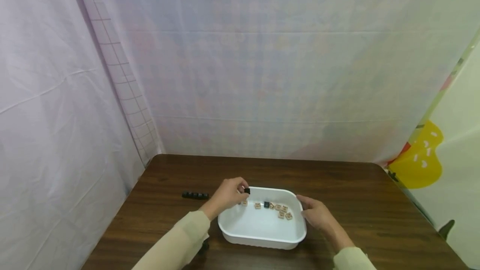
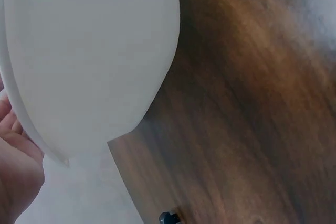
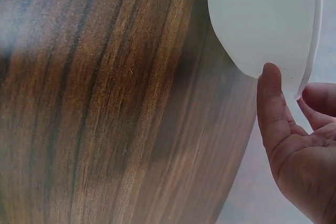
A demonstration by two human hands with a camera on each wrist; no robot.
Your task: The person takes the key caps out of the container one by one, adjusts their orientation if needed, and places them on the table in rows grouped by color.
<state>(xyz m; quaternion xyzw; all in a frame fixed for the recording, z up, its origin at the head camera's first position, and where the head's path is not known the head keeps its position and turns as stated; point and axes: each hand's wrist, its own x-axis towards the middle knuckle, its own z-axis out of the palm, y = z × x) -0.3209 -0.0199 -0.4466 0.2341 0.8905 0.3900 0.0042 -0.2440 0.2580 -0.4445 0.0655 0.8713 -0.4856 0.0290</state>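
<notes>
A white rectangular basin with rounded corners stands on the brown table. At its far left corner my left hand pinches a small black square piece over the rim. My right hand grips the basin's right end; in the right wrist view one finger lies against the outer wall and the thumb is by the rim. Inside the basin lie several small tan square pieces with dark marks and one black square piece. The left wrist view shows only part of my left hand behind the rim.
A row of black pieces lies on the table left of the basin. Another dark object is partly hidden by my left sleeve. Pale curtains hang behind the table and along its left side.
</notes>
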